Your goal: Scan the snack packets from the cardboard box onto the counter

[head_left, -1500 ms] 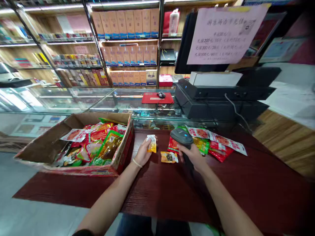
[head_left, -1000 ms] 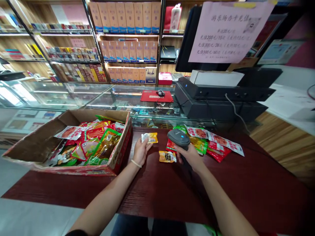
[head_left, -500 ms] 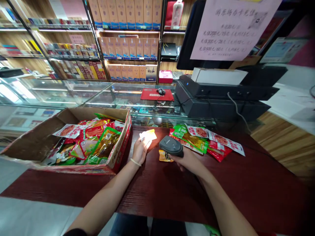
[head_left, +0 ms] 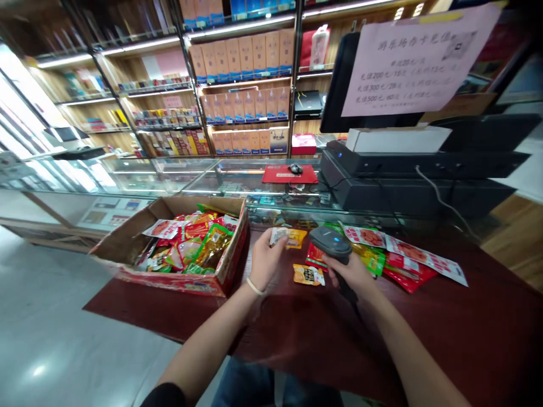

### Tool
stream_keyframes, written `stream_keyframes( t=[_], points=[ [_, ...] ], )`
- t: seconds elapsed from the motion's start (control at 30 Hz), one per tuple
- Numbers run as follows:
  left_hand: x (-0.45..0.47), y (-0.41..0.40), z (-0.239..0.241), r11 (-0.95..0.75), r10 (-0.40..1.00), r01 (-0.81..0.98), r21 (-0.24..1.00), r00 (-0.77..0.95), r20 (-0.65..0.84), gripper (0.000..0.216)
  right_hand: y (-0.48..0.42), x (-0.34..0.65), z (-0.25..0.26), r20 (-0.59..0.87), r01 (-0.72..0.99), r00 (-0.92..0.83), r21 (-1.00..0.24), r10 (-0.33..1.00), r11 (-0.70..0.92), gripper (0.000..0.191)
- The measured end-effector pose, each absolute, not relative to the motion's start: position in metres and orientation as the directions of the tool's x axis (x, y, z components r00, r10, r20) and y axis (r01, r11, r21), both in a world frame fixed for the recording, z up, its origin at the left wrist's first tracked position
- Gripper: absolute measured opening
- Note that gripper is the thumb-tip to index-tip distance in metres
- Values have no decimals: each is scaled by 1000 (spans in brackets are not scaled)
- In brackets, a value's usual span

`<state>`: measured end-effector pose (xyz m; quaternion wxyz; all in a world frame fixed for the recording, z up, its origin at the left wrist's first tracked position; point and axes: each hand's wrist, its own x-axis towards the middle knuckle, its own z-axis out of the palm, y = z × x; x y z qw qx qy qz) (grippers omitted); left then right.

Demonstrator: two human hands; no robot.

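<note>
My left hand (head_left: 267,259) is closed on a small yellow and white snack packet (head_left: 296,238), held above the dark red table. My right hand (head_left: 354,275) wraps round the handle of a black barcode scanner (head_left: 331,243), its head pointing away from me and a blue light showing on top. On the table between my hands lies an orange snack packet (head_left: 309,275). Behind and right of the scanner is a loose pile of red, green and white snack packets (head_left: 409,265). Left of my left hand stands an open cardboard box (head_left: 169,282) holding several similar colourful packets (head_left: 190,240).
Beyond the table (head_left: 297,333) is a glass counter (head_left: 237,169) with a red mouse pad (head_left: 274,174) and a mouse (head_left: 296,168). A black cash register base (head_left: 382,195) and a monitor with a pink price sheet (head_left: 416,68) stand at back right. Shelves of boxes (head_left: 250,56) line the wall.
The view has turned left and up. The bright light on the packet in my left hand is gone, and the scanner has moved away from over the orange packet, now fully seen.
</note>
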<state>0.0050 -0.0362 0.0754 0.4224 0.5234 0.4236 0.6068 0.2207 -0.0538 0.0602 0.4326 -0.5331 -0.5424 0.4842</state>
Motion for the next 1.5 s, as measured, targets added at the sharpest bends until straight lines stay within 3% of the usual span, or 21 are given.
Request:
stream_keyframes(
  t=[0.13, 0.27, 0.33, 0.47, 0.6, 0.73, 0.87, 1.17, 1.4, 1.5],
  points=[
    [-42, -59, 138, -524, 837, 243, 817, -35, 547, 20, -55, 220, 59, -63, 105, -36, -993, 997, -59, 45],
    [-112, -54, 157, -517, 719, 542, 662, -143, 680, 29, -56, 218, 60, -72, 142, -32, -988, 997, -67, 48],
    [-141, -43, 150, -462, 707, 609, 645, -186, 682, 31, -55, 218, 60, -81, 149, -44, -986, 996, -74, 49],
    [-168, -26, 127, -323, 823, 684, 654, -138, 551, 33, -53, 219, 61, -72, 100, -43, -993, 996, -68, 46],
    [-159, -29, 125, -307, 845, 754, 580, -65, 532, 29, -53, 222, 63, -75, 82, -36, -994, 997, -72, 46],
    [-122, -41, 141, -420, 822, 748, 513, 73, 565, 30, -52, 227, 64, -70, 52, -12, -996, 997, -70, 43],
    [-62, -38, 139, -563, 798, 611, 556, 228, 557, 28, -48, 236, 63, -65, 68, 50, -995, 997, -68, 42],
    [39, 10, 38, -494, 822, 439, 750, 519, 237, 14, -41, 257, 63, -40, 64, 81, -997, 996, -46, 36],
    [34, 6, 0, -596, 756, 523, 609, 620, 208, 23, -39, 258, 61, -40, 50, 103, -998, 994, -46, 34],
    [30, 3, -1, -574, 768, 540, 616, 615, 178, 28, -38, 257, 58, -59, 60, 119, -996, 991, -67, 35]
  ],
)
